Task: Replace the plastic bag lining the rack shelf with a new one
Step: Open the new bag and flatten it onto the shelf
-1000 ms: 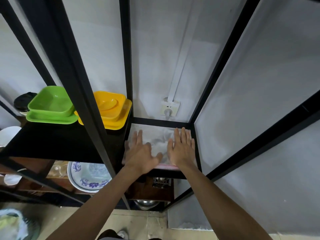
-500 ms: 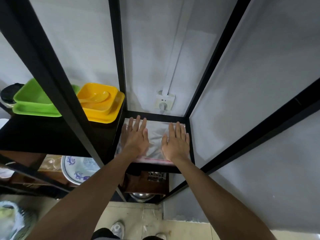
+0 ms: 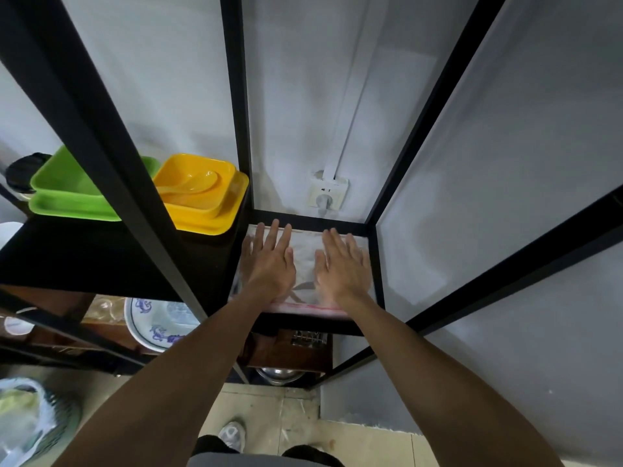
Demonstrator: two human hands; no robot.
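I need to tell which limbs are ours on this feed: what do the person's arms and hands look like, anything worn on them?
Both are bare: the left hand and right hand wear no gloves, rings or watch that I can see, and both forearms are uncovered up to the frame edge, with no sleeves showing. No markings are visible.

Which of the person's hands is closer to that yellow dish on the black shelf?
Left. The left hand lies flat on the plastic bag just right of the yellow dish; the right hand lies further right, beyond it.
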